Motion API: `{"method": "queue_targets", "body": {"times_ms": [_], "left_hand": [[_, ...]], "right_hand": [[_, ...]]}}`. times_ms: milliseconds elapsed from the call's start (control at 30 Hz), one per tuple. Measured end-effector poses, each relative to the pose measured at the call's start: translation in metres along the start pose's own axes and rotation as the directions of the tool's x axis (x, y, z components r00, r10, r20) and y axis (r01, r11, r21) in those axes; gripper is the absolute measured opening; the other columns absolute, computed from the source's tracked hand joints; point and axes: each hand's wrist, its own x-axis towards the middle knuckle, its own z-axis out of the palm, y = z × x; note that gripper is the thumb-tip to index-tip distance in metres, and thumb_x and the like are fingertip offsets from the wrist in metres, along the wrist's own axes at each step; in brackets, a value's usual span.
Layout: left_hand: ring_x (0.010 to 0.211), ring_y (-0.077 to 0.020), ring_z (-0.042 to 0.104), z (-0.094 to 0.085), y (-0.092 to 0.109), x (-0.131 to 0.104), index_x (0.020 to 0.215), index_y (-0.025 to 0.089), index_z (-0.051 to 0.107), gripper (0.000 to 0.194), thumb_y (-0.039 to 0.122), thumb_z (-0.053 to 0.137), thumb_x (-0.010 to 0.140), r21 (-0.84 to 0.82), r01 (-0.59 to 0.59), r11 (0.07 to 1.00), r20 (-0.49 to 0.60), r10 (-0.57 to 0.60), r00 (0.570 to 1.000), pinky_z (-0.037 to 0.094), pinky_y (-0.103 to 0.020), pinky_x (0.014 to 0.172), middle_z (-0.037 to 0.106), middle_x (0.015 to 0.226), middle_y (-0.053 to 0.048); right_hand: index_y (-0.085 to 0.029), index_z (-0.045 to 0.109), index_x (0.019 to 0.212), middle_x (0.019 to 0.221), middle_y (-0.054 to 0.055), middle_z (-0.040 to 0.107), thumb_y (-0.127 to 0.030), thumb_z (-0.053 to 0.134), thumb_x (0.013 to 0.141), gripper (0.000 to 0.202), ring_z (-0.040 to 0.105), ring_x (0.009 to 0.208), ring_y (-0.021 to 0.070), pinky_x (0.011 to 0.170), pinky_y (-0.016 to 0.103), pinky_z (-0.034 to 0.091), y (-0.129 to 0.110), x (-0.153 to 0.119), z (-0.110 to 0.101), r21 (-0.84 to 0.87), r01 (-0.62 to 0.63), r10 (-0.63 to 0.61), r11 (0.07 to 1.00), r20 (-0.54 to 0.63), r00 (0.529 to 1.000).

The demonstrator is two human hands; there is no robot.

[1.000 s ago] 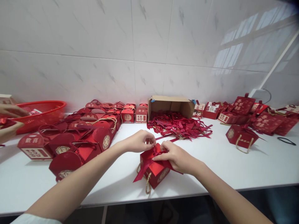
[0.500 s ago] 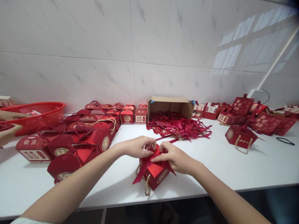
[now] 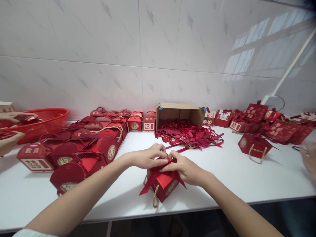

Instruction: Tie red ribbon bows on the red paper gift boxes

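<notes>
Your left hand (image 3: 150,157) and right hand (image 3: 189,168) are both pinched on the ribbon (image 3: 151,180) atop the box (image 3: 165,181), near centre on the surface (image 3: 229,174). Step appears to be tying; next move likely calls for even tension, box steady.

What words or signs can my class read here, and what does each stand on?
"歡喜": top of the cream-fronted box at front left.
"囍": the cream panel on that box.
"歡喜": top of the small box just left of the carton.
"囍": the pale panel on that small box.
The rest is too small or blurred to read for certain, including the gold circle on the ribboned box in the middle and the upright red packet.
</notes>
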Motion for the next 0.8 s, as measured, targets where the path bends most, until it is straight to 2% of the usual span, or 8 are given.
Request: {"method": "queue_targets", "body": {"times_ms": [167,333,400,500,567,633,700,800], "left_hand": [[0.092,-0.0197,0.041,0.004,-0.01,0.002,0.077,0.019,0.057,0.028,0.045,0.047,0.085,0.003,0.009,1.0,-0.127,-0.009,0.992,0.035,-0.03,0.084,0.047,0.09,-0.004],[0.087,-0.0187,0.04,0.006,-0.014,0.003,0.074,0.018,0.054,0.029,0.046,0.05,0.082,0.069,0.026,0.997,-0.197,-0.012,0.98,0.035,-0.03,0.081,0.049,0.087,-0.004],[0.085,-0.0174,0.042,0.009,-0.012,0.002,0.076,0.018,0.052,0.027,0.043,0.049,0.084,-0.004,0.03,1.0,-0.209,-0.03,0.977,0.037,-0.029,0.079,0.05,0.084,-0.003],[0.078,-0.0146,0.046,0.018,-0.005,0.002,0.075,0.017,0.049,0.026,0.041,0.047,0.084,-0.22,0.043,0.974,-0.244,-0.098,0.965,0.039,-0.026,0.073,0.052,0.08,-0.001],[0.072,-0.0127,0.046,0.024,-0.001,0.003,0.072,0.016,0.047,0.029,0.042,0.047,0.084,-0.35,0.059,0.935,-0.273,-0.162,0.948,0.04,-0.024,0.069,0.052,0.074,0.001],[0.067,-0.0116,0.046,0.03,-0.001,0.004,0.068,0.016,0.046,0.031,0.043,0.048,0.083,-0.431,0.068,0.9,-0.3,-0.214,0.93,0.041,-0.024,0.066,0.051,0.07,0.002],[0.067,-0.0117,0.047,0.034,-0.002,0.006,0.065,0.016,0.046,0.032,0.042,0.051,0.082,-0.475,0.067,0.877,-0.318,-0.243,0.916,0.041,-0.024,0.067,0.053,0.07,0.001],[0.071,-0.013,0.052,0.039,-0.006,0.008,0.066,0.015,0.05,0.028,0.039,0.054,0.08,-0.533,0.045,0.845,-0.319,-0.25,0.914,0.042,-0.025,0.069,0.06,0.076,-0.002]], "right_hand": [[-0.029,0.066,0.108,0.092,0.004,0.042,0.001,0.044,0.079,0.048,0.046,0.081,0.0144,0.074,0.028,0.045,0.0,-0.002,-0.001,0.024,-0.014,0.014,1.0,0.03,0.999],[-0.028,0.067,0.105,0.09,0.004,0.041,0.002,0.043,0.078,0.047,0.044,0.078,0.0142,0.071,0.028,0.044,0.001,-0.002,-0.002,0.039,-0.018,0.017,0.999,0.026,1.0],[-0.027,0.068,0.104,0.089,0.004,0.041,0.002,0.042,0.079,0.046,0.045,0.079,0.0145,0.072,0.028,0.044,0.001,-0.003,-0.002,0.077,-0.008,0.008,0.997,0.004,1.0],[-0.024,0.065,0.099,0.09,0.004,0.044,-0.001,0.039,0.081,0.039,0.047,0.082,0.0145,0.075,0.029,0.043,0.0,-0.003,-0.001,0.184,0.014,0.0,0.983,-0.075,0.997],[-0.022,0.058,0.097,0.087,0.003,0.047,-0.006,0.042,0.083,0.027,0.047,0.075,0.0131,0.069,0.027,0.043,-0.002,-0.004,0.0,0.281,-0.026,0.074,0.959,-0.162,0.984],[-0.021,0.049,0.094,0.082,0.0,0.049,-0.012,0.047,0.084,0.014,0.047,0.068,0.012,0.061,0.025,0.04,-0.003,-0.004,0.002,0.382,-0.103,0.209,0.918,-0.246,0.946],[-0.022,0.043,0.09,0.08,-0.001,0.05,-0.017,0.052,0.082,0.013,0.048,0.067,0.012,0.058,0.024,0.039,-0.004,-0.003,0.004,0.474,-0.16,0.329,0.866,-0.299,0.896],[-0.022,0.041,0.085,0.08,-0.002,0.05,-0.02,0.055,0.081,0.015,0.05,0.072,0.0128,0.063,0.026,0.039,-0.004,-0.003,0.005,0.557,-0.186,0.413,0.809,-0.315,0.854]]}}
